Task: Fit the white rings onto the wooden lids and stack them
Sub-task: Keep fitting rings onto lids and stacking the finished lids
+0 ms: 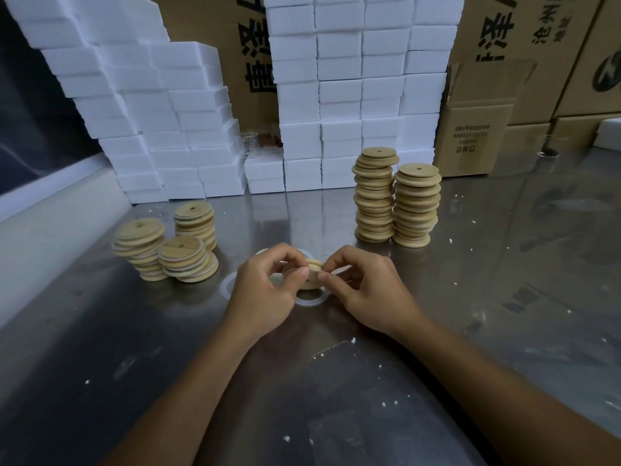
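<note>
While held just above the scuffed grey metal tabletop (336, 381), a round pale wooden lid (311, 275) is pinched between both hands, tilted on edge. Curled fingers and thumb of the left hand (265, 294) are closed on its left rim; the right hand (366, 287) is closed on its right rim in the same manner. Whether a ring is already seated cannot be told. Flat white rings (311, 301) are seen on the table under and beside the hands. Three short lid stacks (168, 247) stand to the left, two tall lid stacks (396, 200) to the right. White foam blocks (336, 95) and brown printed cardboard boxes (504, 79) are piled behind. White crumbs are scattered about.
</note>
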The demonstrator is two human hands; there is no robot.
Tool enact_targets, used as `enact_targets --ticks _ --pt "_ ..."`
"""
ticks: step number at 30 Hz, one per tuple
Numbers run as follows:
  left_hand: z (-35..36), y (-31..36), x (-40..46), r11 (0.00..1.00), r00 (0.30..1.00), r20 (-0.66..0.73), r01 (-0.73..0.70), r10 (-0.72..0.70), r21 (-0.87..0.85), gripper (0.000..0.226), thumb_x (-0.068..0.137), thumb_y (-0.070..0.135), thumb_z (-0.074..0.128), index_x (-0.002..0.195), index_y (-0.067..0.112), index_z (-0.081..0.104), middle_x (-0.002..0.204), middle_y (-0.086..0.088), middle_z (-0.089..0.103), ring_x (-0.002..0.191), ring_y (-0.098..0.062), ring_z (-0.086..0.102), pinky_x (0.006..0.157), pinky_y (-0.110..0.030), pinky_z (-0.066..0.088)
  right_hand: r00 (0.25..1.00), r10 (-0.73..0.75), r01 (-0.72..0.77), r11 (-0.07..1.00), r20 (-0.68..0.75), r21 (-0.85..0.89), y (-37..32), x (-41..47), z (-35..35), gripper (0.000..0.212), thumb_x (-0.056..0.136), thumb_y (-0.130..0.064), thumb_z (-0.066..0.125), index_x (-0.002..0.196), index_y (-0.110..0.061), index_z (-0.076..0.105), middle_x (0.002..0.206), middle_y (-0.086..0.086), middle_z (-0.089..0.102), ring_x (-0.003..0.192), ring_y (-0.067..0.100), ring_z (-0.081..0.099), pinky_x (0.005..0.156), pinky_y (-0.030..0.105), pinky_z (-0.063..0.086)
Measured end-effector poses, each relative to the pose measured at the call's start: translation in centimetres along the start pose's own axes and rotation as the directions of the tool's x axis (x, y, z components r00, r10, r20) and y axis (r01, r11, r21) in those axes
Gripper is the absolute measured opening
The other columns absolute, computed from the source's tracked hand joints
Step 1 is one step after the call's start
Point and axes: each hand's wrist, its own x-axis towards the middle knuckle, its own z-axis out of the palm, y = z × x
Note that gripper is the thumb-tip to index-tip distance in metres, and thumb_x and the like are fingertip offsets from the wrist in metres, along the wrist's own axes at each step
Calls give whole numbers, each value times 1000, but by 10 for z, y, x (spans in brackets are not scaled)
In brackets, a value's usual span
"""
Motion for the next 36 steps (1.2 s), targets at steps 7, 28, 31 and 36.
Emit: enact_targets --ticks 7,28,31,36 --pt "2 0 0 1000 1000 19 10 -11 20 12 87 6 68 80 15 63 84 8 67 87 -6 63 79 -35 54 1000 11 -11 1000 10 16 -1 0 1 7 91 -21 72 86 -21 66 80 -8 73 65 7 70 61 20 53" --pt "10 -1 -1 902 955 -58 252 -289 -350 18 81 3 76 80 15 62 84 -1 72 75 -21 74 63 -39 61 973 222 -197 945 -69 262 0 5 1 6 86 -11 76 84 -9 71 76 -2 72 67 8 65 69 32 56" --pt "11 6 0 782 907 -34 344 -421 -519 16 82 -3 72 81 8 61 90 -8 70 75 -23 74 60 -35 60 968 230 -181 915 -98 361 -6 5 1 10 87 -13 76 83 -9 68 80 3 71 70 9 63 70 32 55" --pt "13 15 3 472 795 104 454 -597 -756 9 90 -2 61 85 2 56 99 -24 68 83 -30 73 65 -44 61 968 240 -186 883 -73 431 -10 4 4 19 83 -7 78 93 -8 61 88 14 70 67 9 62 62 22 52"
